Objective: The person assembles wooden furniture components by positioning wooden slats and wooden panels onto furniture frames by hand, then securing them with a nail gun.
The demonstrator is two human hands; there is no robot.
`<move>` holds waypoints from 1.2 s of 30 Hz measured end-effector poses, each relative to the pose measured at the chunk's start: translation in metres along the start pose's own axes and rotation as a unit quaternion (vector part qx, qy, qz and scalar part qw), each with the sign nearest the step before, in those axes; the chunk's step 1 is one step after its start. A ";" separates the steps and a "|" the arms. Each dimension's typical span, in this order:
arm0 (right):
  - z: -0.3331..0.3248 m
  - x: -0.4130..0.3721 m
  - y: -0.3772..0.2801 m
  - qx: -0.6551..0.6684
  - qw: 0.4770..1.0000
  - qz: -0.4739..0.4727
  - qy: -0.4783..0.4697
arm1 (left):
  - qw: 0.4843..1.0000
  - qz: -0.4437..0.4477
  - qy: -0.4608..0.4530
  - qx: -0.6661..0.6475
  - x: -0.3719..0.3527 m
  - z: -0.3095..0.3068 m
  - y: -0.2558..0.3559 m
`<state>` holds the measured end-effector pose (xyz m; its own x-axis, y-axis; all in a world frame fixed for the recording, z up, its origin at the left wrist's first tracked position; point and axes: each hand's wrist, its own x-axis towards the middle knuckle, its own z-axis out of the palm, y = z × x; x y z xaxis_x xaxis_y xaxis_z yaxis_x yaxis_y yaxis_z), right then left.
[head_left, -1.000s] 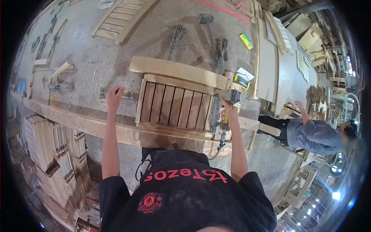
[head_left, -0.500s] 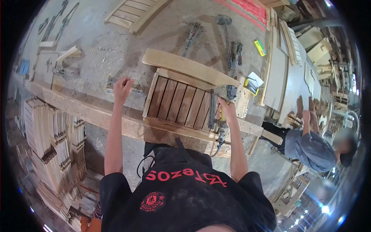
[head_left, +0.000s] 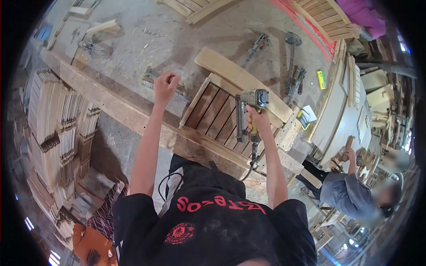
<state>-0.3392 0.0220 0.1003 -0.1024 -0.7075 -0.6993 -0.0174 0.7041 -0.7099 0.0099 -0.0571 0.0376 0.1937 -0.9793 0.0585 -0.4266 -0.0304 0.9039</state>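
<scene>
My right hand point(head_left: 259, 120) is wrapped round the grip of a pneumatic nail gun point(head_left: 255, 97), held above a slatted wooden panel point(head_left: 215, 111). From the bottom of its grip a dark air hose point(head_left: 253, 166) runs down toward my body. The panel lies on the workbench, with a curved wooden board point(head_left: 222, 64) along its far side. My left hand point(head_left: 166, 86) is closed, fingers curled, to the left of the panel and apart from it. Whatever may be inside those fingers is hidden. Metal clamps point(head_left: 151, 77) lie on the bench just beyond that hand.
More clamps point(head_left: 295, 82) and a yellow box point(head_left: 321, 80) lie on the workbench point(head_left: 128, 48). Stacked wooden parts point(head_left: 53, 115) stand at left. A co-worker in grey point(head_left: 341, 190) is at right, another in purple point(head_left: 366, 17) at far right, and a person in orange point(head_left: 91, 244) at lower left.
My view has shifted, so the bench and panel appear turned and moved to the right. The nail gun has swung leftward over the panel. A person in purple has come into view.
</scene>
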 end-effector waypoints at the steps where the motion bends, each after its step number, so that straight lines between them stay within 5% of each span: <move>1: 0.002 0.003 0.001 -0.010 1.000 0.001 -0.002 | 1.000 0.003 -0.004 0.003 0.000 0.000 0.001; 13: 0.069 0.030 -0.036 -0.049 0.998 -0.013 -0.045 | 0.998 -0.003 0.059 0.007 0.000 0.001 0.006; 21: 0.064 -0.002 -0.015 -0.094 0.994 0.020 -0.058 | 0.999 -0.008 0.009 0.032 0.002 0.000 0.004; 25: 0.057 -0.037 0.055 -0.322 0.936 -0.105 -0.092 | 0.999 -0.031 0.015 0.002 -0.003 -0.002 0.004; 28: 0.081 -0.065 0.074 -0.512 0.818 -0.180 -0.189 | 0.989 0.084 0.116 0.046 -0.007 0.005 -0.005; 36: 0.143 -0.085 0.066 -0.541 0.805 -0.138 -0.199 | 0.977 0.116 0.166 0.067 -0.007 0.010 -0.008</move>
<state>-0.1890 0.1200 0.1002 0.3776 -0.6573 -0.6522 -0.8635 0.0044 -0.5044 0.0036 -0.0523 0.0254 0.3449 -0.8449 0.4089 -0.6005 0.1362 0.7880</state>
